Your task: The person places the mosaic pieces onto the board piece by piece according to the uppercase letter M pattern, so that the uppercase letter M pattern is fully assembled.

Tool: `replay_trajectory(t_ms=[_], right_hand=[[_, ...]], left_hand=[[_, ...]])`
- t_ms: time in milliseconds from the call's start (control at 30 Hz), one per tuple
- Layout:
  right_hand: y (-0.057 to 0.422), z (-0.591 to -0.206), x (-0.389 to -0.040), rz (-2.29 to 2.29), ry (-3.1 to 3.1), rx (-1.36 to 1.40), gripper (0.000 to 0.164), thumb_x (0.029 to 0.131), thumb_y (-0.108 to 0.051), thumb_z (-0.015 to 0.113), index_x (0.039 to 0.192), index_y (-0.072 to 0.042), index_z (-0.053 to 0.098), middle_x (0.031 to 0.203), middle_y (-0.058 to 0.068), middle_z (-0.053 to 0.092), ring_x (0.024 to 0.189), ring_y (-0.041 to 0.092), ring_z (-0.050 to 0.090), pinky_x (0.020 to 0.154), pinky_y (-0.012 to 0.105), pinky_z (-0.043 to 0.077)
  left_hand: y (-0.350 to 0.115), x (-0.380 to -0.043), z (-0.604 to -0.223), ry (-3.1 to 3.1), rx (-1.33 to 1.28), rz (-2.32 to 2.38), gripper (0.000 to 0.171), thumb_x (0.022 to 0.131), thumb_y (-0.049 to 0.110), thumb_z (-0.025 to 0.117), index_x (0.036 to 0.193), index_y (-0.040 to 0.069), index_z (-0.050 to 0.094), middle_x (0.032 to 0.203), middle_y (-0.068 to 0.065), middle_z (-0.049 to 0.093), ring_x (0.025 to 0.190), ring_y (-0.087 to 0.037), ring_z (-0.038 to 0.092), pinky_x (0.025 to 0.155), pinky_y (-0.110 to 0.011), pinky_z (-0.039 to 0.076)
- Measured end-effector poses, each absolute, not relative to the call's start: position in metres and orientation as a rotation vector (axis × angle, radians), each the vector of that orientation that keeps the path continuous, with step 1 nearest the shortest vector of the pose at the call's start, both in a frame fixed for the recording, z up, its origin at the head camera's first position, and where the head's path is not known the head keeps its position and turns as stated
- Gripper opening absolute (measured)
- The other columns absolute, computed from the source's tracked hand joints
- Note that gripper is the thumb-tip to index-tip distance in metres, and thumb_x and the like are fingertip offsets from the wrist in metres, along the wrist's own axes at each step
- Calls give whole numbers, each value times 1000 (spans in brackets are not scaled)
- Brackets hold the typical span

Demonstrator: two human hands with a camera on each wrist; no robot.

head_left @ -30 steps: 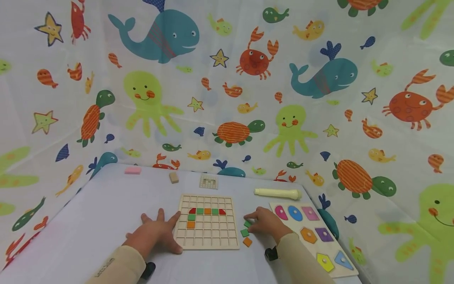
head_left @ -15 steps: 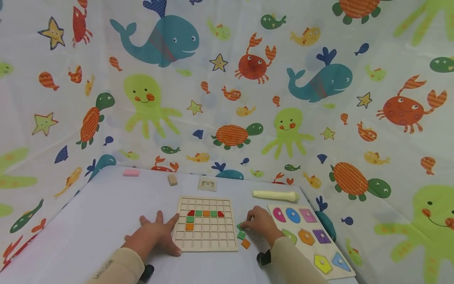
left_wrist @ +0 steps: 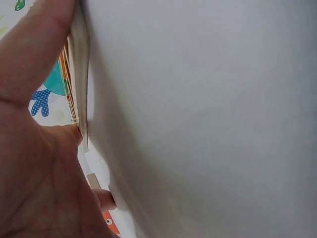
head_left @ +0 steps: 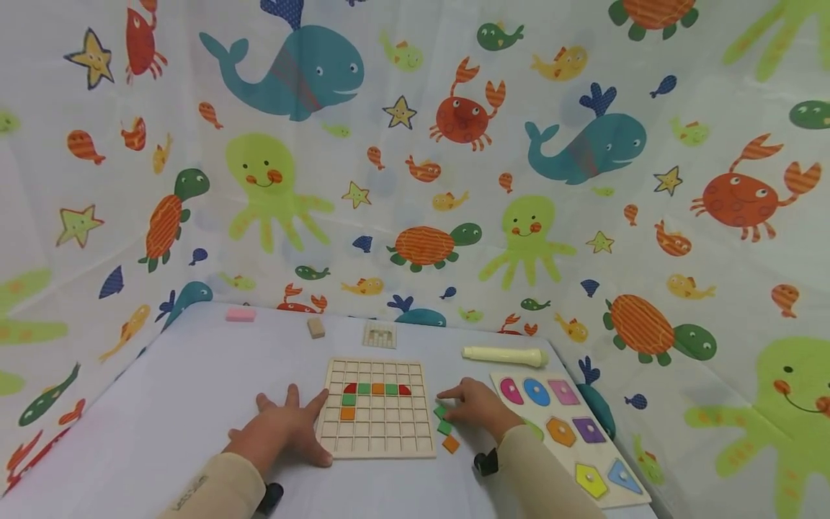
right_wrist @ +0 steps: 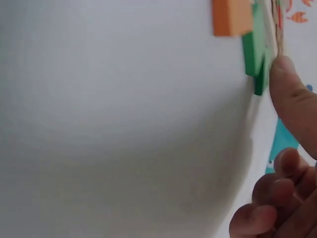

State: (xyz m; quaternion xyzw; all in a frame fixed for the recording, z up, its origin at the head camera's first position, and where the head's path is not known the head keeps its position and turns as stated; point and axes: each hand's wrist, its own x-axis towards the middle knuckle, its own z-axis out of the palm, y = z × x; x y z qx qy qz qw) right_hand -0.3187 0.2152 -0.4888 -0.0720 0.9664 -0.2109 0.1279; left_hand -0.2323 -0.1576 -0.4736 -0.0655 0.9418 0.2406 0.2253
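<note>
A square wooden grid board [head_left: 398,445] lies mid-table, with red, green and orange tiles in some of its cells. My left hand [head_left: 288,425] holds steady against the board's left side, fingers and thumb spread; the left wrist view shows fingers along the board's edge [left_wrist: 81,74]. Right of the board lie two green tiles [head_left: 444,427] and an orange tile [head_left: 450,444]. Over the green ones is my right hand [head_left: 478,409], index finger extended and thumb low beside them. In the right wrist view nothing shows between the thumb [right_wrist: 292,99] and the loosely bent other fingers.
A shape puzzle board [head_left: 606,453] with knobbed pieces lies at the right. Farther back are a pale yellow tube-shaped thing [head_left: 504,355], a small patterned card [head_left: 379,334], a wooden block [head_left: 315,328] and a pink block [head_left: 241,314]. A sea-animal curtain [head_left: 363,187] hangs behind the table.
My right hand shifts a little around the green tiles; its index finger draws in, then extends again. The left hand stays at the board. The filled cells look the same.
</note>
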Motion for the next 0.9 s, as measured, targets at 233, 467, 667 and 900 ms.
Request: replay_trajectory(t_ms=[233,467,667,900], right_hand=[[215,-493,-320,-565,2818,-381,30,85,-25,92,113,-30,85,98,-3,60,93,17,55,83,33,53],[201,-492,-320,-564,2900,-404,15,84,-31,93,93,-24,82,94,-5,58,89,15,55,82,33,52],[196,-494,-317,-537,2933,-298,19,85,-34,92,84,-20,79,93,-2,57,88,17,55,81,34,52],[203,-487,-315,-644,2890,-156,31,83,-36,93,110,-25,83,102,0,59,100,20,56,95,43,56]], left_hand=[[-155,-230,-472,2598,-194,645,131,56,64,99,166,33,36,175,-29,4,149,-76,-9,99,-100,6],[-156,-231,-472,2623,-182,625,131,56,65,98,166,33,35,175,-29,4,150,-75,-8,98,-101,7],[-156,-231,-474,2602,-201,648,131,56,63,99,166,32,36,175,-29,4,149,-75,-9,100,-100,6],[-156,-230,-472,2616,-190,632,130,57,64,99,166,32,35,175,-30,4,149,-76,-8,99,-100,7]])
